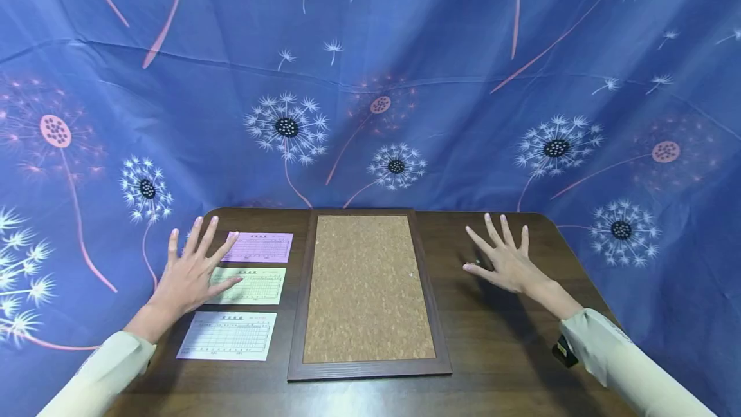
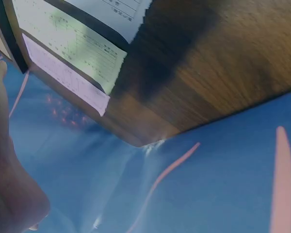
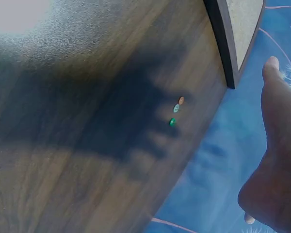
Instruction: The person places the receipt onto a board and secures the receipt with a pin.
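My left hand, fingers spread and holding nothing, hovers beside three printed paper slips at the left of the table. Its fingers and thumb overlap the edges of the purple slip and the green slip in the head view; the white slip lies nearest me. A cork board in a dark wooden frame lies flat at the centre. To its right my right hand is raised with fingers spread, also holding nothing. Below it, the right wrist view shows three small tack-like pieces, orange, pale teal and green.
The dark wooden table has rounded far corners. A blue cloth printed with dandelions hangs behind it and along both sides. A small black device shows under my right cuff. Shadows of my arms fall across the table.
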Motion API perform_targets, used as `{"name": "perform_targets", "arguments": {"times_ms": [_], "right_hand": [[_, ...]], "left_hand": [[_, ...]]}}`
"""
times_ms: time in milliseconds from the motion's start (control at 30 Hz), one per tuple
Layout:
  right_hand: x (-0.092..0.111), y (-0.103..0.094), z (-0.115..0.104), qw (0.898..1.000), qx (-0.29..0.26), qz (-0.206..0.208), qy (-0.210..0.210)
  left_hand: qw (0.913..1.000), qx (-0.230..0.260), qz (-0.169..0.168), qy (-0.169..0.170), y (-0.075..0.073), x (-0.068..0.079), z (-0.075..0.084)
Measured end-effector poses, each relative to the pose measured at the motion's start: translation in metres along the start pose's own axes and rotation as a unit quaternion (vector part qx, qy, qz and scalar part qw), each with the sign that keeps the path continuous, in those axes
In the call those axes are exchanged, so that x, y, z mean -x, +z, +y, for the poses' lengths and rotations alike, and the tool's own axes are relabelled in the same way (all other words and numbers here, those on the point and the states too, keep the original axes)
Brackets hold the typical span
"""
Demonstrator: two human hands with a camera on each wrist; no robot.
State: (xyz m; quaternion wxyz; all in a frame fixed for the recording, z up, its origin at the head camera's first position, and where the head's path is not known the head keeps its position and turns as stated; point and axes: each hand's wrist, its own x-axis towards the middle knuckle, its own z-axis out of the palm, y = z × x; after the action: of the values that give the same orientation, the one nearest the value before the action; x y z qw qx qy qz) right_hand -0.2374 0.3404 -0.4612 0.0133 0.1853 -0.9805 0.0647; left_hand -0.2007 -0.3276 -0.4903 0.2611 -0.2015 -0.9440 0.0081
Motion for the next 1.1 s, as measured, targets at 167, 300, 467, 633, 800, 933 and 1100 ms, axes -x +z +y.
{"name": "perform_targets", "arguments": {"times_ms": [167, 300, 467, 633, 800, 933, 1100], "right_hand": [[-0.001, 0.005, 0.004, 1.0, 0.005, 0.012, -0.004], [-0.001, 0.01, 0.004, 1.0, -0.004, 0.014, -0.005], [0.0, 0.017, 0.004, 0.999, -0.027, 0.017, -0.008], [0.0, 0.023, 0.002, 0.996, -0.078, 0.026, -0.027], [-0.002, 0.029, -0.003, 0.99, -0.13, 0.025, -0.047], [-0.002, 0.032, -0.007, 0.987, -0.152, 0.021, -0.057], [0.0, 0.037, -0.014, 0.977, -0.199, 0.032, -0.068]], "left_hand": [[0.9999, 0.007, -0.005, -0.006, 0.005, -0.005, 0.004], [0.9969, 0.046, -0.047, -0.043, 0.004, -0.006, 0.007], [0.9891, 0.091, -0.087, -0.077, 0.002, -0.011, 0.011], [0.9781, 0.14, -0.112, -0.106, 0.003, -0.014, 0.01], [0.9644, 0.173, -0.142, -0.141, 0.007, -0.012, 0.004], [0.9525, 0.193, -0.165, -0.168, 0.007, -0.011, 0.001], [0.936, 0.237, -0.188, -0.179, 0.013, -0.014, -0.005]]}}
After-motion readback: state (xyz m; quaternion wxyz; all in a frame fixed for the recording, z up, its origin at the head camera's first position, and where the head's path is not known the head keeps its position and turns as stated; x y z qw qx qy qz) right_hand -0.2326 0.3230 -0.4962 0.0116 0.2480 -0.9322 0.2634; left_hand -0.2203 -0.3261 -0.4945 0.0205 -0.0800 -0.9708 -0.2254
